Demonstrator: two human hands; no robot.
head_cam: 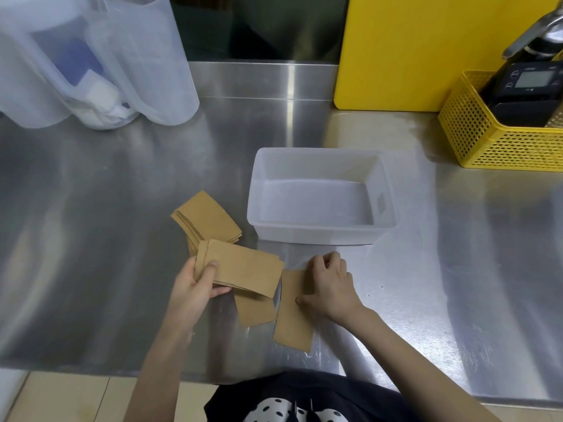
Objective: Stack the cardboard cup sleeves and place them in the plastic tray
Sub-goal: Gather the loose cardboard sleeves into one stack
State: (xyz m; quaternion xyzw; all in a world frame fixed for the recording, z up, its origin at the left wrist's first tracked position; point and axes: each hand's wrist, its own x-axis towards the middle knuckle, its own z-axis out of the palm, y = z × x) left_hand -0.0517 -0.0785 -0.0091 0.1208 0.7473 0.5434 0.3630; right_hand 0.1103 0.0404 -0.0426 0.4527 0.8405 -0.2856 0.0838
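The worktop [122, 208] is brushed stainless steel with a soft sheen. The cup sleeves [243, 269] are matt brown cardboard. The tray [320, 229] is smooth translucent plastic, frosted. The basket [487, 141] is perforated yellow plastic, slightly glossy.

A brushed steel worktop [106, 208] fills the view, streaked with glare. Near its middle sits a translucent plastic tray [320, 231], nothing inside it. Just left of the tray lies a fanned pile of brown cardboard sleeves [207, 219]. Toward the near edge two loose sleeves lie flat: one [257, 312] partly under a held bundle, another [294, 318] just right of it, pinned by fingers. At the back left stand clear plastic jugs [146, 56], crowded together. A yellow board [411, 50] leans upright at the back, and a yellow perforated basket [475, 138] sits at far right.
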